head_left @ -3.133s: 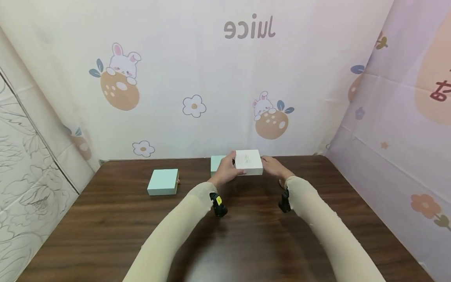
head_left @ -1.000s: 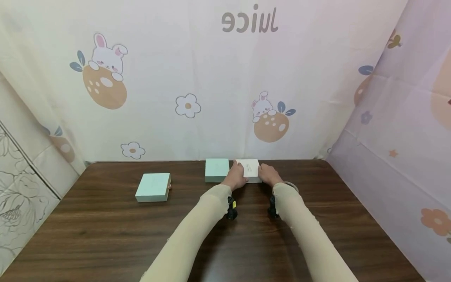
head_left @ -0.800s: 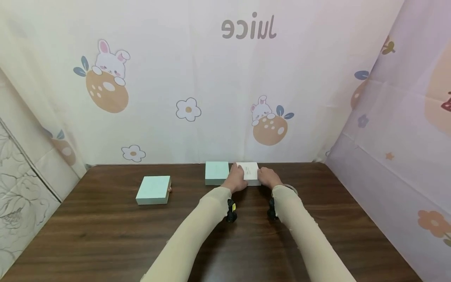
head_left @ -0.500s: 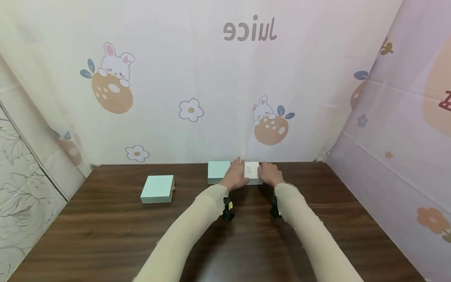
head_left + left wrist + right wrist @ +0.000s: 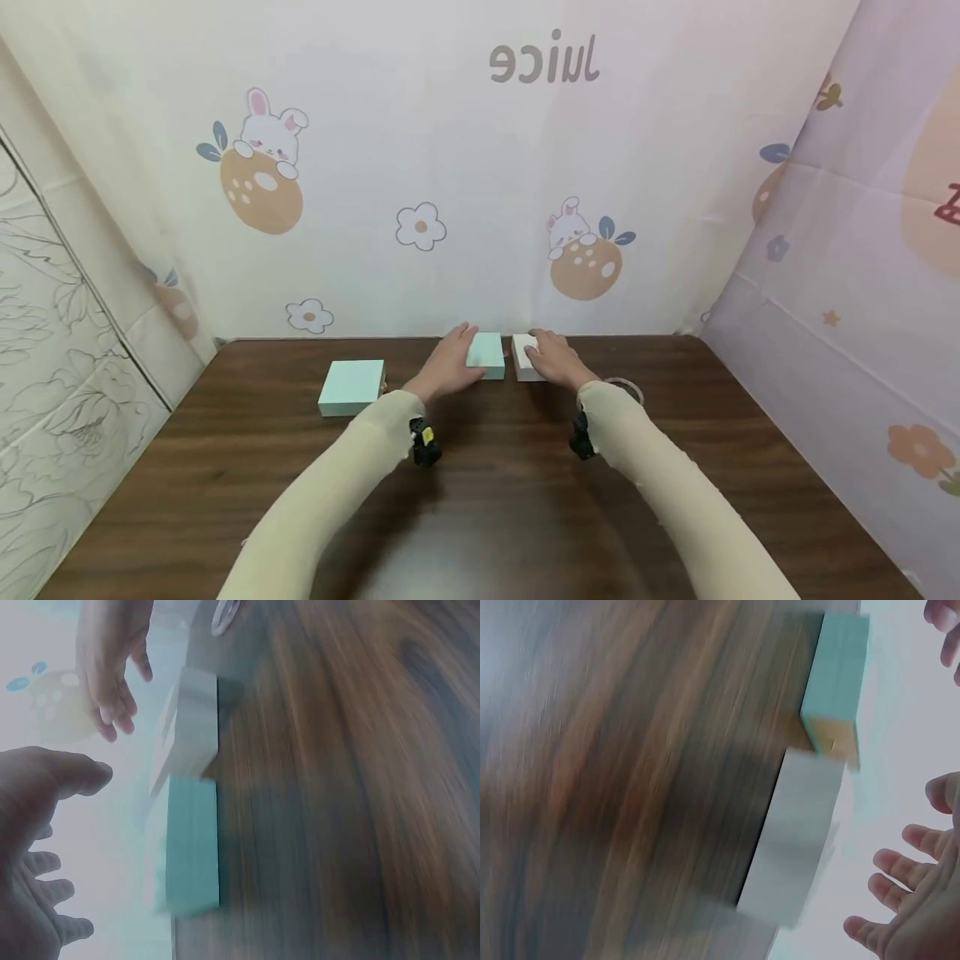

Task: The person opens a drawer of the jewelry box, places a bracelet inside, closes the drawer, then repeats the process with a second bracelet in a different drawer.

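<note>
At the table's back edge, a white box (image 5: 527, 372) sits just right of a mint-green box (image 5: 487, 354), with a narrow gap between them in the head view. My left hand (image 5: 447, 367) is at the mint box's left side, overlapping it from the head. In the left wrist view its thumb and fingers spread apart with nothing between them. My right hand (image 5: 557, 360) hovers over the white box's right part and hides some of it. Seen from the right wrist, the fingers (image 5: 900, 866) are loosely extended, apart from the white box (image 5: 791, 832).
Another mint-green box (image 5: 352, 383) rests farther left on the dark wooden table (image 5: 495, 500), a small tab on its right side. A pale ring (image 5: 626, 385) lies beside my right wrist. A printed curtain (image 5: 480, 167) hangs right behind the table's back edge.
Both hands held the white box raised, then lowered it onto the table right of the mint box. Since then the left hand has moved off leftward and the right hand has let go.
</note>
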{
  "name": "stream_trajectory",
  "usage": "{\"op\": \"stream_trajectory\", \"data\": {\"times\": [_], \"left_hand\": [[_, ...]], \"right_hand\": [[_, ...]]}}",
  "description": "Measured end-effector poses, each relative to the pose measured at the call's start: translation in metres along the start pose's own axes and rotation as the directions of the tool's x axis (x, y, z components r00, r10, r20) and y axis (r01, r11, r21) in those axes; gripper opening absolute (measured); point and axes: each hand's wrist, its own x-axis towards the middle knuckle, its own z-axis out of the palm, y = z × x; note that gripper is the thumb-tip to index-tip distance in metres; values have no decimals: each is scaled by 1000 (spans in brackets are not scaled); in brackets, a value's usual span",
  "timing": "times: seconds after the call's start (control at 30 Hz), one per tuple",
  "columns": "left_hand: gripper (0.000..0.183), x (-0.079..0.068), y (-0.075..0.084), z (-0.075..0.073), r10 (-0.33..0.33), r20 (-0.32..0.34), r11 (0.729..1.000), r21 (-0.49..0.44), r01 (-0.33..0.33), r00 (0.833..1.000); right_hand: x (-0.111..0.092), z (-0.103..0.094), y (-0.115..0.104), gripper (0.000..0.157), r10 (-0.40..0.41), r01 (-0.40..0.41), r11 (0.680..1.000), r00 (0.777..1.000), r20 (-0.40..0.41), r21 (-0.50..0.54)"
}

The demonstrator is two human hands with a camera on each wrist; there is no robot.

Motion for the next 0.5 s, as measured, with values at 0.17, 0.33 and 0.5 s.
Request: {"op": "stream_trajectory", "data": {"times": [0.17, 0.33, 0.5], "left_hand": [[76, -23, -25, -20, -36, -11, 999, -33, 35, 999], [76, -47, -49, -35, -50, -43, 998, -46, 48, 998], [79, -71, -71, -45, -88, -49, 995, -49, 85, 995]], "right_hand": [[0, 8, -22, 47, -124, 124, 992, 992, -2, 32], [-2, 21, -43, 46, -204, 204, 975, 979, -4, 84], [-1, 36, -64, 48, -228, 224, 967, 974, 17, 120]]}}
